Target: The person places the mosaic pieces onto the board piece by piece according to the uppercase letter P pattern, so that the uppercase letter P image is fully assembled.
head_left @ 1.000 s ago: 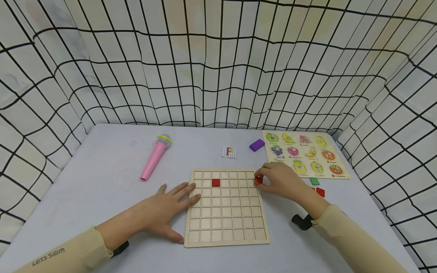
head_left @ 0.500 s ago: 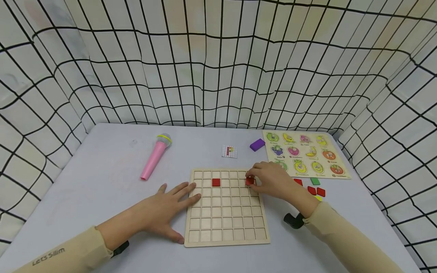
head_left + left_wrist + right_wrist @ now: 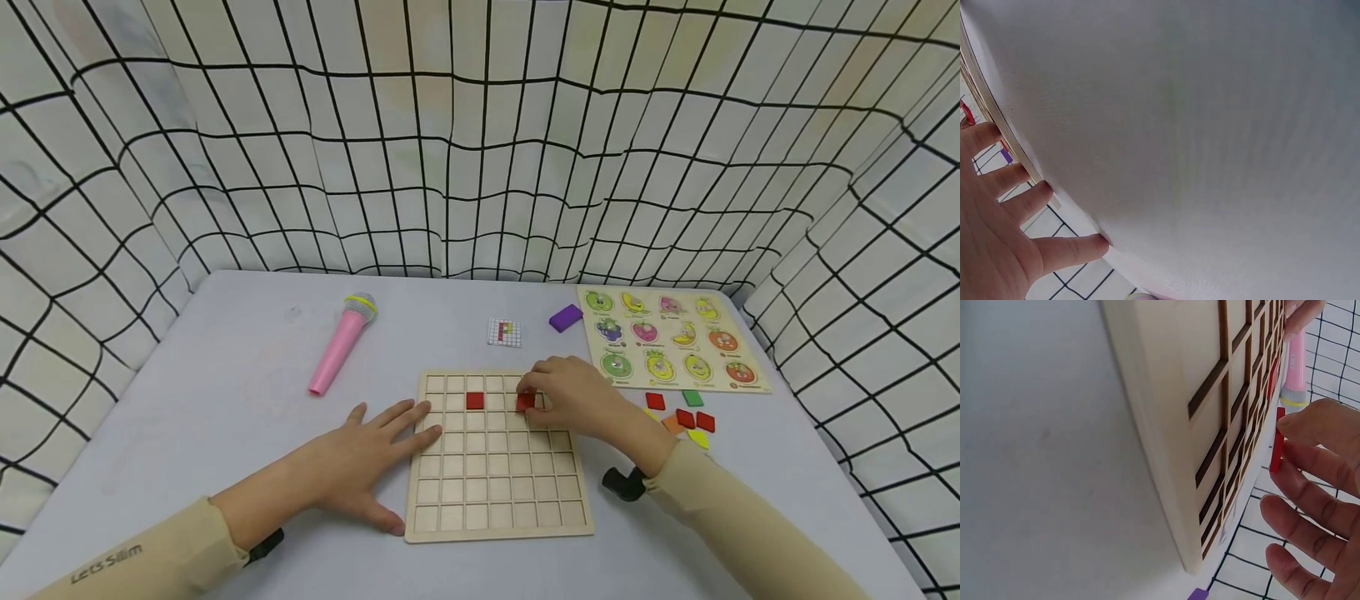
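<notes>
The left hand (image 3: 360,467) lies flat, fingers spread, against the near-left edge of the wooden grid board (image 3: 498,500), unmoved from a second ago. The right hand (image 3: 577,396) has slid leftward from the board's right edge and now pinches a red tile (image 3: 525,402) over the second row, two cells right of the placed red tile (image 3: 474,401). The square tile shows no long axis; it stays slightly clear of the board, near the table's middle.
</notes>
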Tool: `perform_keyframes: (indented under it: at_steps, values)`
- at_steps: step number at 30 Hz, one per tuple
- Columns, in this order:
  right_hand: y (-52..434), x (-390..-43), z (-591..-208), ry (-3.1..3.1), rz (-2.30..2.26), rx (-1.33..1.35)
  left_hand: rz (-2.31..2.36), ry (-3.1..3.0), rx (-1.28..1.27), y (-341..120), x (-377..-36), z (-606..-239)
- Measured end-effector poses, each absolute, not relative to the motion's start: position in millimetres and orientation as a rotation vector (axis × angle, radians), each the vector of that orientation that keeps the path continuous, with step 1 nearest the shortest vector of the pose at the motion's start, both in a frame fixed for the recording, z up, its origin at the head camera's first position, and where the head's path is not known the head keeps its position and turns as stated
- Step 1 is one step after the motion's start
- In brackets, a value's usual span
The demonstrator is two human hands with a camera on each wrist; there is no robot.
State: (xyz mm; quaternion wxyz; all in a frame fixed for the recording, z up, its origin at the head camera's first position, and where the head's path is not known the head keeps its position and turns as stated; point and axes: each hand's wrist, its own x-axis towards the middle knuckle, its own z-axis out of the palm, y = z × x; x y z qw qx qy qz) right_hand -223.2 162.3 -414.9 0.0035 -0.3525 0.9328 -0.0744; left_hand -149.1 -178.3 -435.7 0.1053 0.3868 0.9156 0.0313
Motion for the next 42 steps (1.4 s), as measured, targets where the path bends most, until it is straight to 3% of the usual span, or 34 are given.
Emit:
perform_keyframes:
  at_steps: [18,42]
  values:
    - [135.3,-223.5,-421.6,2.854,-0.236,-1.382,0.082,2.705,1.143,-177.4,-149.3,-437.2]
    - [106.9,-221.1,-422.1,2.791,-0.147,-1.407,0.079,2.704,1.129,-178.5,-149.1,-435.4]
